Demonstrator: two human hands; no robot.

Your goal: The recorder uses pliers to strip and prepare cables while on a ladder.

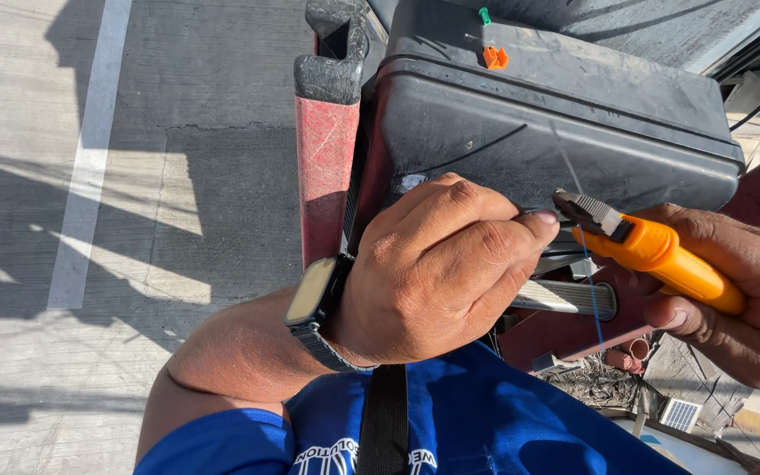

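My left hand (437, 264) is curled in the middle of the view, fingertips pinching something small and thin right at the tool's jaws; a smartwatch (314, 299) sits on its wrist. My right hand (732, 299) grips an orange-handled stripping tool (653, 251) whose dark metal jaws (589, 211) meet my left fingertips. A thin blue fibre (593, 299) hangs down from the jaws. What my left fingers pinch is hidden by them.
A black plastic case (556, 114) with an orange clip (495, 58) and a green tip (485, 16) lies just beyond my hands. A red ladder rail (325, 176) stands left of it. Concrete pavement with a white line (90, 158) lies far below.
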